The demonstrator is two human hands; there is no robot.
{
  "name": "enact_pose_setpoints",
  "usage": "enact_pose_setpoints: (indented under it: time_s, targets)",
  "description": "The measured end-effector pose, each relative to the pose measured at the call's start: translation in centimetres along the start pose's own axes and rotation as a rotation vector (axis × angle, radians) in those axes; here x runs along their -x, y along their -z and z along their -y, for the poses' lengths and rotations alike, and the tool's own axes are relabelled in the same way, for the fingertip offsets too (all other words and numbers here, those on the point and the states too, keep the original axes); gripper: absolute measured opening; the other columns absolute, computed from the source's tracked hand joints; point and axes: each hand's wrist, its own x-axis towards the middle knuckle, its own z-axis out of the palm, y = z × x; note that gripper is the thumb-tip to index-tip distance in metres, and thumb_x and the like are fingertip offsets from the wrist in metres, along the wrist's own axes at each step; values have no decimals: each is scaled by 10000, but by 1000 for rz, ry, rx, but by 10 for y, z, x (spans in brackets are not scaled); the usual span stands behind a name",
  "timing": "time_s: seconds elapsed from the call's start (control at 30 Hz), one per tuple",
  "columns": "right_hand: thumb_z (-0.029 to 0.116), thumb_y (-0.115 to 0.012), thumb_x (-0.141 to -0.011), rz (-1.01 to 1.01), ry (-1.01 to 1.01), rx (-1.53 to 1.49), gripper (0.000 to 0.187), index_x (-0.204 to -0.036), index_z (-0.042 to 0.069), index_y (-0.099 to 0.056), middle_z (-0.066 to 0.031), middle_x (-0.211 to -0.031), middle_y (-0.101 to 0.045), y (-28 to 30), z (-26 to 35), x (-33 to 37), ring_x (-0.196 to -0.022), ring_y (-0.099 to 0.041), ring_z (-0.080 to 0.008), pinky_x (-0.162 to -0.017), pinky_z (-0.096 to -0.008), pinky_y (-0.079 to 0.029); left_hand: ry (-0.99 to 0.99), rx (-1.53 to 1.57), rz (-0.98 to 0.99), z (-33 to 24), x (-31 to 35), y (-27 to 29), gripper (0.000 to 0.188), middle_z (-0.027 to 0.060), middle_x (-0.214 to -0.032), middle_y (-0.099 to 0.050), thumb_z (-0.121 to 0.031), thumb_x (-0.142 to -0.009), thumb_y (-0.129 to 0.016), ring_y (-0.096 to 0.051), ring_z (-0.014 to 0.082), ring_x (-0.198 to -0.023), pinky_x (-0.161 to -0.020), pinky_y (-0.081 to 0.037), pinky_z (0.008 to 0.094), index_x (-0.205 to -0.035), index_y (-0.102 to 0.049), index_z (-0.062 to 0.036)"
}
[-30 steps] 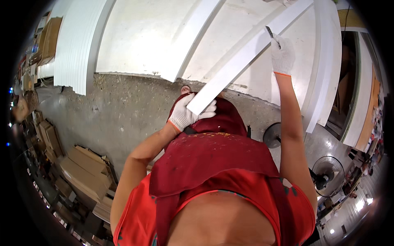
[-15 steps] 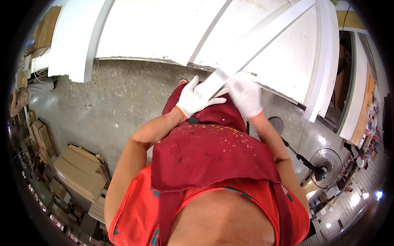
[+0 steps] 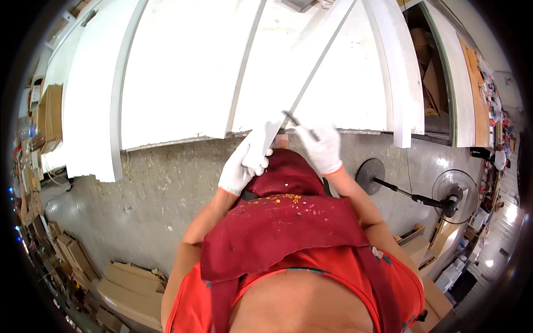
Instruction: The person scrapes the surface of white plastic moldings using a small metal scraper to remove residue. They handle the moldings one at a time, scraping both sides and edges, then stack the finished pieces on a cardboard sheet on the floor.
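My left hand (image 3: 243, 162), in a white knit glove with an orange cuff, is closed around the near end of a long white strip (image 3: 312, 62). The strip slants away over the white worktop, its near end projecting past the front edge above my apron. In my right hand (image 3: 324, 149), gloved the same way, is a slim dark tool (image 3: 291, 118); blur hides its exact kind. The tool's far end is just right of the strip, apart from my left hand.
White panels (image 3: 177, 77) with raised grey edges cover the worktop. A standing fan (image 3: 452, 195) with a round base (image 3: 371, 176) is on the right. Flattened cardboard (image 3: 133, 291) lies at lower left. Cardboard also sits in an opening (image 3: 436, 83) at right.
My left hand has gone from spread palm-up under the strip to gripping its end. My right hand has drawn back slightly, and the dark tool now shows. The view has shifted.
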Motion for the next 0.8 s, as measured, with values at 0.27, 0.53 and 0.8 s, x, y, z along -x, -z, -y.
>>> enact_pose_setpoints:
  time_s: [0.27, 0.53, 0.8]
  targets:
    - [196, -600, -788, 417, 307, 166, 170, -931, 124, -659, -61, -801, -581, -44, 9, 6, -762, -613, -255, -625, -372, -514, -40, -792, -244, 12, 6, -15, 574, 78, -1259, -577, -69, -805, -679, -537, 172, -1169, -990, -422, 293, -1339, -491, 29]
    - [223, -591, -825, 554, 305, 526, 305, -1103, 163, -698, -88, -804, -596, 5, -84, -90, -760, -597, -297, -677, -411, -495, 49, -696, -281, -1, 8, -32, 733, 35, -1168, -581, -109, -764, -645, -543, 86, -872, -773, -447, 231, -1445, -408, 24]
    - [294, -577, -908, 56, -14, 587, 311, -1104, 73, -675, -169, -1056, -672, 95, -298, -309, -1007, -620, -359, -888, -429, -488, 156, -795, -409, -5, 4, -43, 767, 8, -989, -577, -247, -716, -679, -530, 86, -856, -741, -414, 216, -1414, -470, -9]
